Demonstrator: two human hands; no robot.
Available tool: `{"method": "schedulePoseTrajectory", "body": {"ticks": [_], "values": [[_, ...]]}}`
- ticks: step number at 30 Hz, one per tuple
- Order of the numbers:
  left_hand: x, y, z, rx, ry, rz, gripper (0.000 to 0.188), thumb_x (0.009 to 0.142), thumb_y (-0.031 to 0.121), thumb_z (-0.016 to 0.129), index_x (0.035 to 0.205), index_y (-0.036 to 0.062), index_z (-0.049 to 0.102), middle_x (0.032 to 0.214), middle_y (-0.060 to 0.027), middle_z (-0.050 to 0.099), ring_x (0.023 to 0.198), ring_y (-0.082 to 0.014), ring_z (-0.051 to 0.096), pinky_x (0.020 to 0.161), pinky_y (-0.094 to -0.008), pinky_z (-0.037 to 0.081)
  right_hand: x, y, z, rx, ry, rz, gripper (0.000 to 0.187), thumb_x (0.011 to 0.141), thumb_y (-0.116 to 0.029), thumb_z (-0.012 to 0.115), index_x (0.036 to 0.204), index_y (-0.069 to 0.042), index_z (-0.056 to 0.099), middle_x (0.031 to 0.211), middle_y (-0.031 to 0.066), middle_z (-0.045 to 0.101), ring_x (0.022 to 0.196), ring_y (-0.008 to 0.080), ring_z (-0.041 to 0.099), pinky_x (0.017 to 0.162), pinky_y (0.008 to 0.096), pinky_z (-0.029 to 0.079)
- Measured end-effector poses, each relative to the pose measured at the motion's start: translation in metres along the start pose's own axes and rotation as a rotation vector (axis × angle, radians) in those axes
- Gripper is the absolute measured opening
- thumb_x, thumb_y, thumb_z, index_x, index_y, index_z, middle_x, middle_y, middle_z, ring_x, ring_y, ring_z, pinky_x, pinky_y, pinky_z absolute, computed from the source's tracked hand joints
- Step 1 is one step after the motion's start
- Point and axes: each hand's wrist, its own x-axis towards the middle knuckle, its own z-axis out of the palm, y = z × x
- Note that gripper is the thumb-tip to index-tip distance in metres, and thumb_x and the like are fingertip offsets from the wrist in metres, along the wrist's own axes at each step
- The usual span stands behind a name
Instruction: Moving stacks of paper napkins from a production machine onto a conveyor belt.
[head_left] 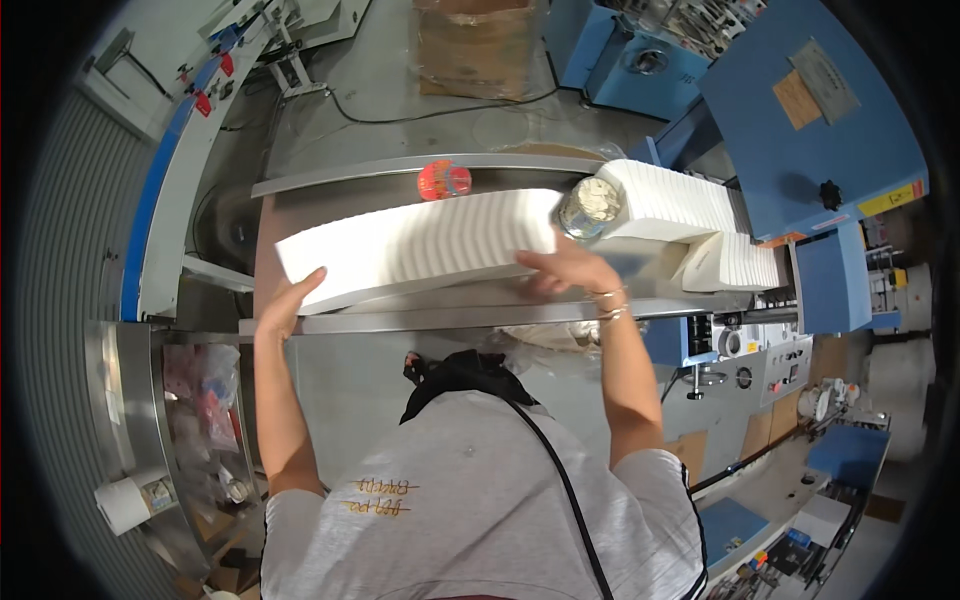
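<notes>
— Two hands, where? 
— Left hand [290, 305] and right hand [565, 268] press flat against opposite ends of a long white paper stack [420, 245] on a metal table [400, 325].
— Room? 
— Bare metal nearer; bottle [590, 207] touches the right end.

Surface [330, 200]: bare strip lying open at 11 o'clock. White paper stack [420, 245] blocking centre; red-capped bottle [443, 180] at 12 and clear jar [590, 207] at 1 o'clock obstructing; blue machine [810, 150] walling off 2 o'clock.
</notes>
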Motion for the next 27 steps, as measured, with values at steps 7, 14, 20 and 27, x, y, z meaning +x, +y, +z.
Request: {"method": "schedulePoseTrajectory", "body": {"ticks": [7, 14, 20, 27], "values": [[-0.004, 0.031, 0.049, 0.045, -0.046, 0.101, 0.096, 0.074, 0.041, 0.077, 0.143, -0.0037, 0.027, 0.142, -0.0182, 0.039, 0.134, -0.0287, 0.033, 0.111, -0.0349, 0.021, -0.014, -0.02, -0.009, -0.655, 1.003, -0.33, 0.095, 0.075, -0.057, 0.069, 0.132, 0.012, 0.038, 0.115, 0.0332, 0.054, 0.104, 0.0448, 0.056, 0.088, 0.0476, 0.046], [-0.004, 0.016, 0.042, 0.006, -0.035, 0.094, 0.085, 0.08, 0.033, 0.073, 0.143, -0.0036, 0.029, 0.144, -0.0137, 0.039, 0.132, -0.025, 0.035, 0.11, -0.0328, 0.022, 0.132, -0.115, 0.08, -0.578, 0.541, -0.203, 0.08, 0.06, -0.047, 0.078, 0.122, -0.007, 0.046, 0.121, 0.025, 0.05, 0.109, 0.0471, 0.053, 0.09, 0.0511, 0.047], [-0.004, 0.022, 0.055, 0.049, 0.007, 0.177, 0.086, 0.08, 0.031, 0.073, 0.143, -0.0043, 0.028, 0.146, -0.012, 0.034, 0.136, -0.0236, 0.029, 0.112, -0.033, 0.018, 0.089, -0.125, 0.06, -0.293, 0.768, -0.565, 0.071, 0.059, -0.033, 0.075, 0.118, -0.001, 0.051, 0.113, 0.0258, 0.054, 0.105, 0.0436, 0.054, 0.09, 0.0458, 0.047], [-0.014, 0.027, 0.053, -0.002, -0.003, 0.169, 0.081, 0.08, 0.031, 0.074, 0.14, -0.0055, 0.034, 0.141, -0.0123, 0.041, 0.131, -0.0226, 0.036, 0.11, -0.0324, 0.022, -0.116, -0.078, -0.007, -0.554, 1.375, -0.097, 0.068, 0.069, -0.035, 0.071, 0.124, -0.001, 0.05, 0.117, 0.0229, 0.055, 0.1, 0.0417, 0.057, 0.085, 0.0465, 0.049]]}}
